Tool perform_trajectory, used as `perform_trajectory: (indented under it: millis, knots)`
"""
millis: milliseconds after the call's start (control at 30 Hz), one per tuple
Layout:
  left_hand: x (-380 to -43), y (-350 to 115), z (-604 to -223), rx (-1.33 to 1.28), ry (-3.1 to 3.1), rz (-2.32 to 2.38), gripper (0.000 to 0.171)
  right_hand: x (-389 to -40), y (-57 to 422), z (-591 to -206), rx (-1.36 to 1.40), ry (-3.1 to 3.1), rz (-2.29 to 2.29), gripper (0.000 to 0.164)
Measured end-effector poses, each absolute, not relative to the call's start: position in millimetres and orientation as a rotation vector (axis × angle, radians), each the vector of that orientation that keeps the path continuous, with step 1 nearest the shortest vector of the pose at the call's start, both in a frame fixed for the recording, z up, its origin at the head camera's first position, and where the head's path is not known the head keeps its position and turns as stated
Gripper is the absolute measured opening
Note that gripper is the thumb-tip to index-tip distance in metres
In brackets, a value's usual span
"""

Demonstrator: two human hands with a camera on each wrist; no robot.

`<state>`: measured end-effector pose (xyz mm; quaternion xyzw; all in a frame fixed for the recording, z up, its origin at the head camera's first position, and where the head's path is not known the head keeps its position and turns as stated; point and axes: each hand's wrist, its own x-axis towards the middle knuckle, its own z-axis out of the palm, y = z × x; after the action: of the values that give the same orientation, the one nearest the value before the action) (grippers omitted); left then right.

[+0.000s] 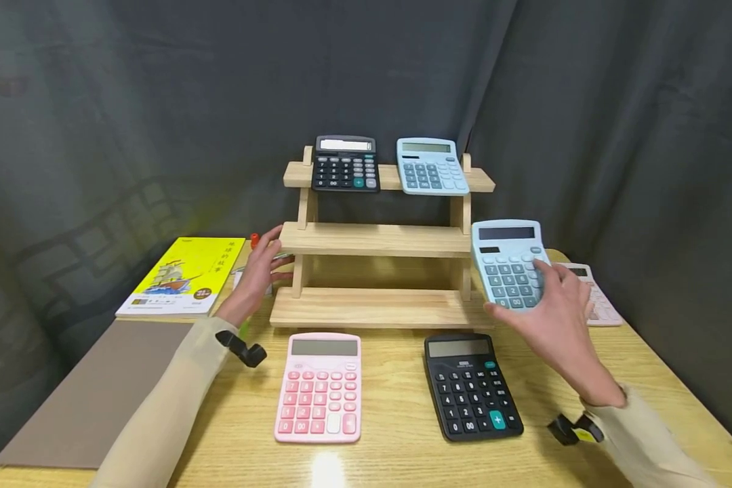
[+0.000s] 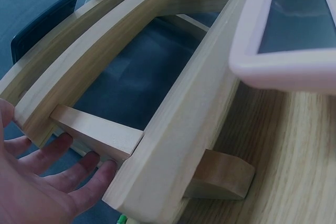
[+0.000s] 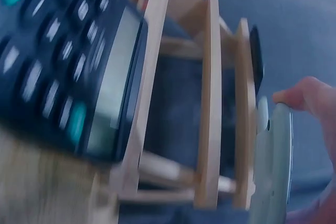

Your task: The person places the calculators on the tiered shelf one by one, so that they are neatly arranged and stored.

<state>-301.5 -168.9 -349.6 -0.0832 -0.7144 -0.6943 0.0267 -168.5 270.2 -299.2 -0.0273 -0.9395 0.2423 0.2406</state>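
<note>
My right hand (image 1: 558, 315) grips a light blue calculator (image 1: 506, 261) by its lower right part, thumb at its bottom edge. It is held up at the right end of a three-tier wooden rack (image 1: 375, 240); in the right wrist view the calculator (image 3: 273, 161) shows edge-on. With fingers spread, my left hand (image 1: 256, 271) touches the rack's left side; in the left wrist view the fingertips (image 2: 107, 169) lie against the side support by the middle shelf's end. A black calculator (image 1: 346, 164) and another light blue calculator (image 1: 432, 167) lean on the top shelf.
In front of the rack lie a pink calculator (image 1: 318, 390) and a black calculator (image 1: 472, 386). A pale pink calculator (image 1: 600, 298) lies behind my right hand. At left are a yellow book (image 1: 183, 274) and a grey-brown board (image 1: 91, 386). A dark curtain (image 1: 219, 102) hangs behind.
</note>
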Motion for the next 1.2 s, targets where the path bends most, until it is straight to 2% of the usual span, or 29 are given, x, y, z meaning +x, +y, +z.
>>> perform_trajectory:
  millis: [367,533,767,1200]
  knots:
    - [-300.1,-168.2,-348.4,-0.254,-2.196,-2.17,0.057,-201.4,188.9,-304.8,0.098,-2.593,0.689,0.109]
    - [-300.9,-168.4,-349.5,-0.267,-2.21,-2.15,0.058,-219.5,153.2,-300.3,0.114,-2.634,0.681,0.113]
    - [-301.3,-170.0,-350.5,-0.279,-2.211,-2.14,0.058,-242.3,111.1,-293.4,0.179,-2.654,0.669,0.111]
    - [-301.4,-170.6,-350.6,-0.276,-2.221,-2.125,0.058,-259.8,54.1,-287.4,0.099,-2.679,0.611,0.107]
